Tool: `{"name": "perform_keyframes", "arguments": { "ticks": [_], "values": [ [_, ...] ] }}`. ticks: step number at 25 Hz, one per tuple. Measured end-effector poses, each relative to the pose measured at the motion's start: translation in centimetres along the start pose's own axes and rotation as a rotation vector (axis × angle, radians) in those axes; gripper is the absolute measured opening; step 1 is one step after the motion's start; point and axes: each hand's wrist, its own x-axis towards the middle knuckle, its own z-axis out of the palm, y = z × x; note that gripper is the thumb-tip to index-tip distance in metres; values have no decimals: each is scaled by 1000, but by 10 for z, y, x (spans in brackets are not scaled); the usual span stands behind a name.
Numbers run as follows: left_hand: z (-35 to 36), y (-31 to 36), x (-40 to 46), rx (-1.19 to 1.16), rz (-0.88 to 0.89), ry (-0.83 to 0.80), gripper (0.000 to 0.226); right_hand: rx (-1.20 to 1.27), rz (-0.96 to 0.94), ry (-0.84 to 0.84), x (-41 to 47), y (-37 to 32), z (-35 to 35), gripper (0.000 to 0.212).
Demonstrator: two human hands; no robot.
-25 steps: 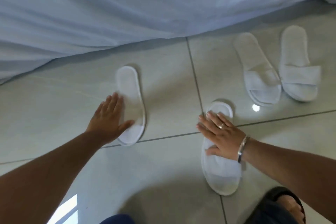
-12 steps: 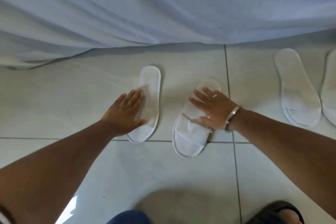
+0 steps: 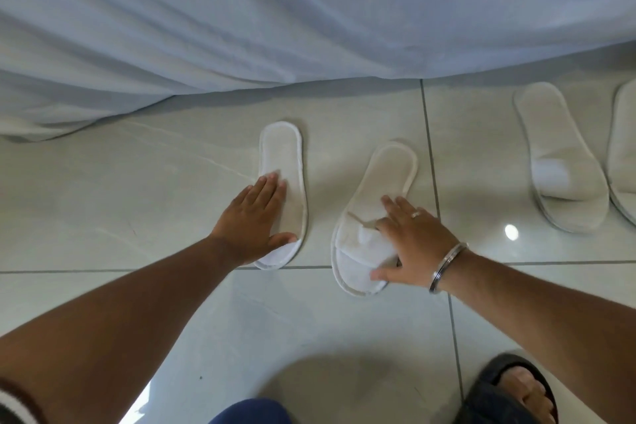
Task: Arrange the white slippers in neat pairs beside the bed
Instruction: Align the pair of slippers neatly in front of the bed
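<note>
Two white slippers lie side by side on the tiled floor just in front of the bed sheet. My left hand (image 3: 254,220) presses flat on the left slipper (image 3: 283,155), thumb hooked round its toe end; this slipper points straight at the bed. My right hand (image 3: 414,244) rests on the toe band of the right slipper (image 3: 387,175), which tilts with its heel leaning right. A hand's width of floor separates the two. Another pair stands at the far right: one slipper (image 3: 557,155) in full and one slipper (image 3: 624,155) cut by the frame edge.
The pale blue bed sheet (image 3: 309,17) hangs down to the floor across the top of the view. My foot in a dark sandal (image 3: 509,392) stands at the bottom right. Grey grout lines cross the glossy floor tiles (image 3: 103,203).
My right hand has slid the right slipper up and left until it lies next to the left one, then shifted down onto its toe band. My left hand stays on the left slipper.
</note>
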Motion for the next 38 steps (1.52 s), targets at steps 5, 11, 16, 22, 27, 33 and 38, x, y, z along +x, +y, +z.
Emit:
{"name": "perform_keyframes", "arguments": {
  "ticks": [5, 11, 16, 22, 27, 33, 38],
  "values": [
    [-16, 32, 35, -153, -128, 32, 103, -123, 64, -53, -36, -4, 30, 75],
    [-49, 52, 45, -133, -104, 29, 89, -243, -330, -206, -111, -78, 74, 74],
    [-59, 6, 2, -136, -153, 155, 69, -194, -401, -116, -37, -147, 65, 84],
    [-10, -20, -73, -172, -300, 81, 63, -131, -139, 189, 44, -138, 20, 75],
    [24, 2, -107, -89, -109, -72, 83, -88, 61, 92, 74, -67, -7, 68],
    [18, -20, -55, -137, -224, -14, 90, -156, -73, 148, 39, -46, 29, 77],
    [15, -28, -43, -157, -104, -2, 107, -132, -22, 218, 52, -53, 24, 83]
  ]
}}
